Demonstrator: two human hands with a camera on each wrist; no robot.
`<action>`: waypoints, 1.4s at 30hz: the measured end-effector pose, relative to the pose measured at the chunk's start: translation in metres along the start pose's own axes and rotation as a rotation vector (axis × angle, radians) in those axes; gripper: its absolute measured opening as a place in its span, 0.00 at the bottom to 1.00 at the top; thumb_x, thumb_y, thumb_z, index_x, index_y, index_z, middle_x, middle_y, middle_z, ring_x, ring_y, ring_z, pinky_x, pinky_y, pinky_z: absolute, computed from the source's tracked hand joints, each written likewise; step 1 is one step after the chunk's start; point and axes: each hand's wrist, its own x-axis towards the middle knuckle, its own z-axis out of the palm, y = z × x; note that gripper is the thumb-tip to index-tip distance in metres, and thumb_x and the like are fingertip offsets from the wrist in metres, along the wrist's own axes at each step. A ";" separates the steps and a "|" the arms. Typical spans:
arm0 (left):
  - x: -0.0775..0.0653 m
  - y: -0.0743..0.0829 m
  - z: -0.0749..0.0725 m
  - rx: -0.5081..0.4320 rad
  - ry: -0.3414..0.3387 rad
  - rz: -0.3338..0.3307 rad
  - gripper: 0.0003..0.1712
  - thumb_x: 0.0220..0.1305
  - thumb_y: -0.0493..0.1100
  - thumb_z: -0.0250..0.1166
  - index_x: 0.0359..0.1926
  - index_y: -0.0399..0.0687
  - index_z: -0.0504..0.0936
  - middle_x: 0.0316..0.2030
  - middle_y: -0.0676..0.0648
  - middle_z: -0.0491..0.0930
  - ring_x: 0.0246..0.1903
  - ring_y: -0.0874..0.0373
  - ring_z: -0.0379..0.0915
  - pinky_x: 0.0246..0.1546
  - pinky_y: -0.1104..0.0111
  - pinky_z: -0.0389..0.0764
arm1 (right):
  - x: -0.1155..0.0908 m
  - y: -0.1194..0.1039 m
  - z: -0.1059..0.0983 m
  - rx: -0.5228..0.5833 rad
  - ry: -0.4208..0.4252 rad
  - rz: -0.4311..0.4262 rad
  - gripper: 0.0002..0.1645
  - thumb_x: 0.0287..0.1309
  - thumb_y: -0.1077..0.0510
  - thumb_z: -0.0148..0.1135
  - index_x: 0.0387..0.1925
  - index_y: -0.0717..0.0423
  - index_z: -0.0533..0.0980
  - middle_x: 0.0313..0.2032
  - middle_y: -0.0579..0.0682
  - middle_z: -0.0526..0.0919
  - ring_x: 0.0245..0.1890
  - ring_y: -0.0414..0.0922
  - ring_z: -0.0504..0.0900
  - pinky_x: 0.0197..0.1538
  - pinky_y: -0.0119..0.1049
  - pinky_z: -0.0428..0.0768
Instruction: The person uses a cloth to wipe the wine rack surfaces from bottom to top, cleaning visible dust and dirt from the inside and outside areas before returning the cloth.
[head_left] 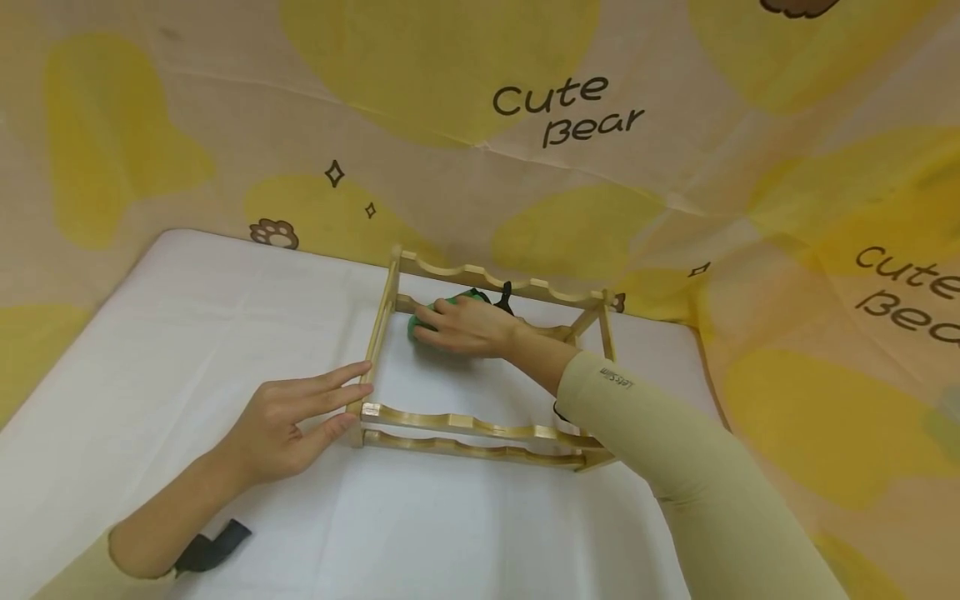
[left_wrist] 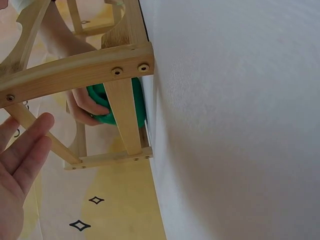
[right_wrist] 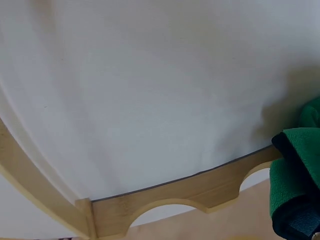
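Since the left hand [head_left: 288, 425] only rests its fairly straight fingers against the side of the rack [head_left: 450, 423], curled round nothing, we suspect the frame could slide or twist if pushed hard from within. Our right hand [head_left: 476, 327] has its fingers curled onto the cloth [right_wrist: 307, 145], which lies low inside the rack, at the far left corner beside the lower back rail. We could see that bundle bunching or catching if it were dragged along the scalloped rail or under the side bar. With the right arm reaching across the frame, its sleeve [head_left: 667, 450] passes close over the near right corner, and we judge that a low elbow could knock it. As for materials, we find pale, smooth wood with visible grain, its long rails cut into shallow curved dips, and round metal screws [left_wrist: 116, 72] set into the end pieces. We read the cloth as soft and fuzzy, green with dark edging, folded thickly on itself. Its texture contrasts with the finely woven white cover on the counter [head_left: 247, 333], where we notice faint creases, and with the smooth, stretchy-looking beige sleeve.
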 end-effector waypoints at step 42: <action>0.001 0.002 0.001 0.008 0.006 0.012 0.23 0.81 0.54 0.58 0.53 0.41 0.90 0.56 0.39 0.86 0.50 0.59 0.86 0.52 0.77 0.82 | -0.052 0.004 -0.002 0.060 -0.072 0.027 0.18 0.74 0.63 0.62 0.60 0.53 0.69 0.62 0.54 0.74 0.43 0.47 0.80 0.37 0.32 0.81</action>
